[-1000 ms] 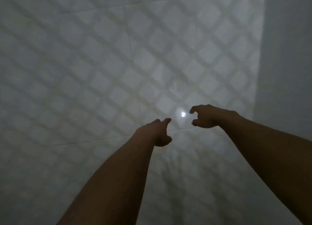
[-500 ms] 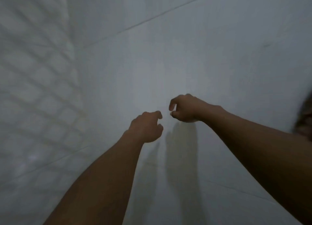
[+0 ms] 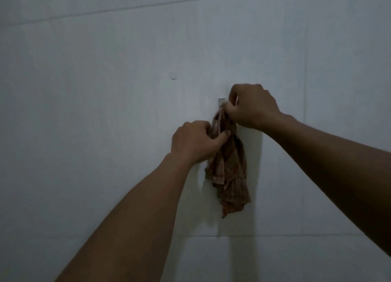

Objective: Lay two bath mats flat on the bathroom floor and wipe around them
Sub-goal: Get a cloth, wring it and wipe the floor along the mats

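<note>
Right hand (image 3: 251,108) pinching cloth (image 3: 230,171) at hook (image 3: 221,101), frame centre; left hand (image 3: 194,142) gripping below. Risk: snag from sideways yank.

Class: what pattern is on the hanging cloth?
The crumpled brown fabric cloth is checked, seen best in the head view.

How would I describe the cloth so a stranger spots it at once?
On the pale tiled wall, right of centre, sits a small hook. Below it hangs a bunched cloth, held by the left hand and right hand. Its brown check is the wall's only pattern.
</note>
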